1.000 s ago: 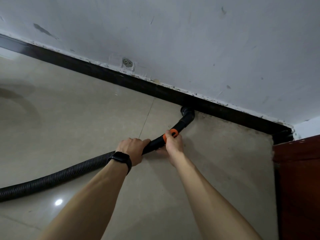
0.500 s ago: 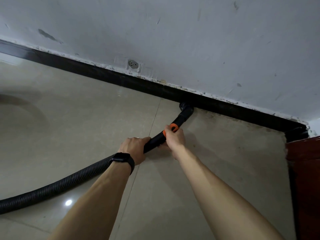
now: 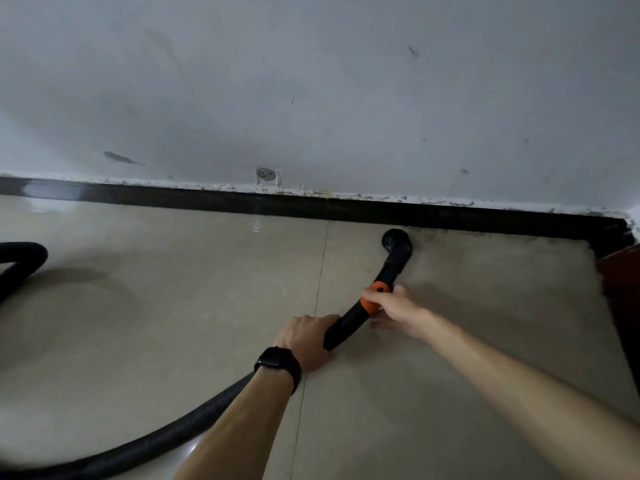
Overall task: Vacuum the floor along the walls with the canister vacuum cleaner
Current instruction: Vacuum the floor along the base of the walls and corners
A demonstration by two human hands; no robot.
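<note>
Nozzle [image 3: 397, 241] sits right of centre, mouth down on the floor [image 3: 138, 306] and up against the black baseboard [image 3: 207, 199]. The rigid black tube [image 3: 346, 322] runs from it down-left to both hands.

Right hand [image 3: 394, 308] is wrapped round the tube at the orange collar [image 3: 375, 296]. Left hand [image 3: 308, 336], w/ a dark watch [image 3: 277, 362] on the wrist, is clenched round the tube's lower end, approx. where the ribbed hose [image 3: 194, 420] starts. The hose drops to the lower left, and another bend of it [image 3: 20, 258] shows at the left edge. Canister isn't in view.

Handling, as I judge it: the tube is stiff, light plastic, so it steers well from the collar, and the collar also gives fingers a stop on the smooth surface. The hose is soft and springy and prob. drags and tugs back, so a 2nd hand at the joint makes sense. Don't steer by the hose, since it just bends.

Surface is glossy beige tile w/ a light reflection at the upper left. A grout line [image 3: 318, 271] runs from the baseboard down past the left hand. Right of the nozzle the tile [image 3: 502, 271] looks duller and greyer toward the corner, prob. dust left to do.

The wall [image 3: 311, 81] is white and scuffed, w/ a ragged paint edge above the baseboard and a small round hole [image 3: 265, 173] at centre. A red-brown door or frame [image 3: 620, 278] is at the right edge.
</note>
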